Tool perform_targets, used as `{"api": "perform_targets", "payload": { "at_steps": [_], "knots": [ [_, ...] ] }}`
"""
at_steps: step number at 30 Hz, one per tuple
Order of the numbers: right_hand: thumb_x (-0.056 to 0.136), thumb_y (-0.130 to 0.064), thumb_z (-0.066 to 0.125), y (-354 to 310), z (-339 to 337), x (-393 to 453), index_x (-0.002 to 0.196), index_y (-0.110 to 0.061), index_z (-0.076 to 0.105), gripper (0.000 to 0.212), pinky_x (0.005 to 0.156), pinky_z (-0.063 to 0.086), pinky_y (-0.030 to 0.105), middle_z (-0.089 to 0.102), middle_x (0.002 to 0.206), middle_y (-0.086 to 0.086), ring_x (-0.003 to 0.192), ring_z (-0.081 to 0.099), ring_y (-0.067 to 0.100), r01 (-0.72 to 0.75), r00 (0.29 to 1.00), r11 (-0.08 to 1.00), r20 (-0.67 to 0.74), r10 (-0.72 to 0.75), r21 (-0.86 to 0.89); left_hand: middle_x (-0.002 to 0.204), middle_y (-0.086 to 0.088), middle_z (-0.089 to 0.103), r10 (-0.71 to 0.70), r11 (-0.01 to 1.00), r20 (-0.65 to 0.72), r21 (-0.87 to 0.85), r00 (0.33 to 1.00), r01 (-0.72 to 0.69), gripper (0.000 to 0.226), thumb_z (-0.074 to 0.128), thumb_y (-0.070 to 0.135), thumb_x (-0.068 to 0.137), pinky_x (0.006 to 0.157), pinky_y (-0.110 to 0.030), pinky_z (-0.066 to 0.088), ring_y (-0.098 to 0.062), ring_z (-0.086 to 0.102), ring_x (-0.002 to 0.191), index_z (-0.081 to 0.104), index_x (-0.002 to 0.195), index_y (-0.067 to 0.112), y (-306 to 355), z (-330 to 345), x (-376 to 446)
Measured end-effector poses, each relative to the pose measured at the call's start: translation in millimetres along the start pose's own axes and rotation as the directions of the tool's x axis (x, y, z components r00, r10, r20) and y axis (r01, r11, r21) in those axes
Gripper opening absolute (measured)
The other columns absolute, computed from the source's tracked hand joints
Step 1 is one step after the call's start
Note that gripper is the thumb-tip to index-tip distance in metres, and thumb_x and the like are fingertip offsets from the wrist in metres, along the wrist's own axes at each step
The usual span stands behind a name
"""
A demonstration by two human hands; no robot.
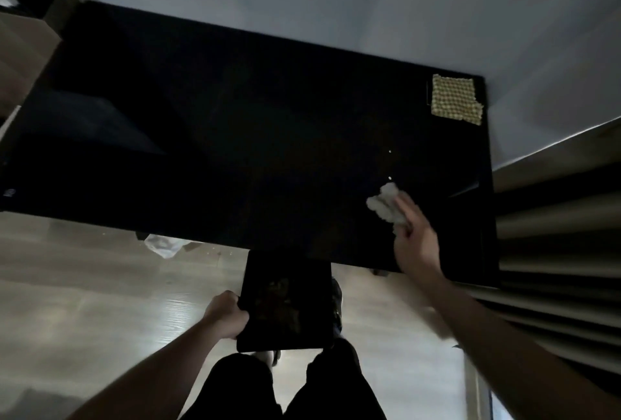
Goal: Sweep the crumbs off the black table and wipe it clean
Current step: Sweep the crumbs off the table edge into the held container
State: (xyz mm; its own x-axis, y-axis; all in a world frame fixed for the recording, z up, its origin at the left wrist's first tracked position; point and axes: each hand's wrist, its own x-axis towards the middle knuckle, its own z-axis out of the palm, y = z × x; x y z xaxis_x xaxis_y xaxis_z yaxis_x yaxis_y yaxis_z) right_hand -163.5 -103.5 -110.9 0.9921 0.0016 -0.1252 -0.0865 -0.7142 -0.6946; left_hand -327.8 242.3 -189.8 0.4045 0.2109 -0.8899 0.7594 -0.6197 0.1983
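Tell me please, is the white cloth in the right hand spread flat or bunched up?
Bunched up: the white cloth shows as a crumpled wad.

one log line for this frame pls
left hand: grips black tray at table edge | right hand: white cloth on tabletop | crumbs remain

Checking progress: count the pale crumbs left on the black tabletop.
2: one crumb mid-right on the table, another crumb just beyond the white cloth. Darkness may hide more.

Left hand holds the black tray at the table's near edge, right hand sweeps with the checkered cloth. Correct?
Not quite. In the head view the right hand grips a white crumpled tissue; the checkered cloth lies untouched at the table's far right corner. The left hand does hold the black tray.
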Motion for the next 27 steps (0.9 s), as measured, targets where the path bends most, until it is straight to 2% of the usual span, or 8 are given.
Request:
{"api": "perform_targets", "payload": {
  "at_steps": [4, 9, 11, 15, 19, 23, 25, 27],
  "knots": [
    [0.101, 0.002, 0.051, 37.5, -29.4, 65.9, 0.152, -0.02, 0.052, 0.056, 0.128, 0.027, 0.036, 0.047, 0.161, 0.002, 0.15, 0.042, 0.022, -0.066, 0.997, 0.995, -0.053, 0.062, -0.078, 0.068, -0.002, 0.072, -0.026, 1.0, -0.034, -0.005, 0.999, 0.025, 0.017, 0.056, 0.015, 0.074, 0.057, -0.024, 0.053, -0.022, 0.076, 0.074, 0.064, 0.059, 0.013, 10.1, 18.9, 1.5],
    [0.107, -0.013, 0.044, 58.5, -31.7, 128.3, 0.159, -0.031, 0.04, 0.055, 0.124, 0.031, 0.034, 0.038, 0.165, -0.001, 0.149, 0.042, 0.023, -0.199, 0.98, 0.973, -0.007, 0.199, -0.117, 0.064, 0.001, 0.067, -0.048, 0.999, -0.087, -0.01, 0.995, 0.047, 0.018, 0.059, 0.014, 0.078, 0.058, -0.024, 0.048, -0.026, 0.072, 0.074, 0.062, 0.06, 0.012, 25.8, 44.8, -4.6],
    [0.104, -0.015, 0.042, 61.1, -14.9, 132.1, 0.162, -0.034, 0.029, 0.063, 0.122, 0.034, 0.04, 0.034, 0.164, 0.0, 0.149, 0.038, 0.026, -0.154, 0.98, 0.959, 0.088, 0.179, -0.239, 0.064, 0.001, 0.065, -0.068, 0.998, -0.102, -0.025, 0.992, 0.066, 0.02, 0.059, 0.013, 0.079, 0.059, -0.024, 0.047, -0.026, 0.069, 0.072, 0.06, 0.06, 0.014, 32.4, 53.0, -7.2],
    [0.093, -0.012, 0.048, 69.0, 30.7, 105.6, 0.164, -0.023, 0.027, 0.075, 0.129, 0.019, 0.053, 0.02, 0.173, 0.0, 0.162, 0.01, 0.029, 0.025, 0.988, 0.929, 0.148, 0.033, -0.369, 0.064, 0.001, 0.065, -0.099, 0.994, -0.111, -0.057, 0.989, 0.093, 0.019, 0.057, 0.012, 0.078, 0.054, -0.025, 0.047, -0.026, 0.067, 0.068, 0.061, 0.06, 0.015, 45.1, 68.3, -12.3],
    [0.089, 0.002, 0.053, 57.6, 50.9, 38.1, 0.157, -0.023, 0.046, 0.073, 0.13, 0.018, 0.052, 0.035, 0.168, -0.008, 0.161, 0.015, 0.02, 0.204, 0.958, 0.956, 0.246, -0.151, -0.209, 0.07, -0.003, 0.071, -0.113, 0.991, -0.092, -0.086, 0.989, 0.105, 0.015, 0.057, 0.013, 0.076, 0.065, -0.032, 0.061, -0.028, 0.076, 0.077, 0.067, 0.065, 0.013, 55.8, 78.4, -12.9],
    [0.085, 0.007, 0.047, 64.7, 60.1, -30.1, 0.149, -0.031, 0.056, 0.075, 0.129, 0.019, 0.046, 0.043, 0.162, -0.018, 0.16, 0.016, 0.005, 0.341, 0.844, 0.94, 0.451, -0.29, -0.034, 0.083, -0.011, 0.079, -0.137, 0.987, -0.056, -0.091, 0.989, 0.131, 0.03, 0.056, 0.021, 0.069, 0.064, -0.032, 0.061, -0.029, 0.078, 0.081, 0.075, 0.086, 0.004, 57.7, 88.1, -7.2],
    [0.084, 0.007, 0.043, 62.0, 58.5, -62.2, 0.147, -0.033, 0.059, 0.076, 0.128, 0.023, 0.043, 0.043, 0.16, -0.021, 0.157, 0.019, -0.003, 0.345, 0.769, 0.936, 0.55, -0.324, 0.068, 0.088, -0.015, 0.079, -0.146, 0.985, -0.054, -0.104, 0.988, 0.14, 0.039, 0.057, 0.023, 0.062, 0.069, -0.036, 0.065, -0.031, 0.079, 0.083, 0.075, 0.09, 0.003, 53.4, 95.4, -1.8],
    [0.085, 0.007, 0.043, 57.1, 50.7, -81.4, 0.144, -0.029, 0.063, 0.072, 0.127, 0.028, 0.037, 0.048, 0.156, -0.022, 0.149, 0.027, -0.014, 0.25, 0.734, 0.953, 0.608, -0.303, 0.172, 0.091, -0.016, 0.079, -0.172, 0.976, -0.051, -0.143, 0.984, 0.164, 0.045, 0.058, 0.025, 0.058, 0.074, -0.04, 0.067, -0.033, 0.079, 0.085, 0.076, 0.093, 0.003, 44.7, 105.0, 9.3]
  ]
}}
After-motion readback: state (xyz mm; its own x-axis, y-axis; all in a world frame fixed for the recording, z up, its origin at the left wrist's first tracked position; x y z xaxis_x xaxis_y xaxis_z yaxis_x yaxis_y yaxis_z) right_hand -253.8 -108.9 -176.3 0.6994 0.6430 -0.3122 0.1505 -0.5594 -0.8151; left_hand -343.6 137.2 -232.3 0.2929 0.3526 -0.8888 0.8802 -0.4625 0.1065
